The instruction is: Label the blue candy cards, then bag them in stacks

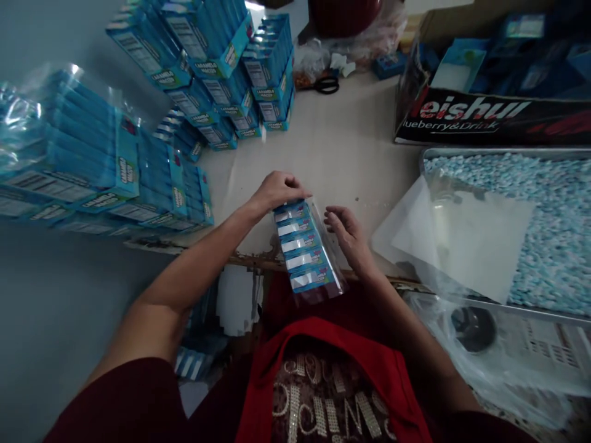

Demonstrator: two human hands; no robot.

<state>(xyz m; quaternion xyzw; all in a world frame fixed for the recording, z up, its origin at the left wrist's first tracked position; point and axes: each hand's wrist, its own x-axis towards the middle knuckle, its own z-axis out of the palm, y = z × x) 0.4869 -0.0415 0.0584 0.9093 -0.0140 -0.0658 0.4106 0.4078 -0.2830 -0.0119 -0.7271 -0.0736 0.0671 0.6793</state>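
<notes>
A clear plastic bag (329, 246) holds a row of several small blue candy boxes (302, 243) with white labels. It lies at the front edge of the table, its lower end sticking out over the edge. My left hand (282, 189) is closed at the far end of the bag, thumb and fingers pinching the plastic there. Just right of the bag, my right hand (349, 237) is held with fingers apart and nothing in it. Whether its fingertips brush the loose plastic I cannot tell.
Stacks of wrapped blue boxes (221, 67) stand at the back left, with more packs (92, 147) at the left. Black scissors (325, 85) lie at the back. On the right are a cardboard box (489, 120) and a metal tray (422, 161) of blue-white candies, partly covered by paper (484, 234).
</notes>
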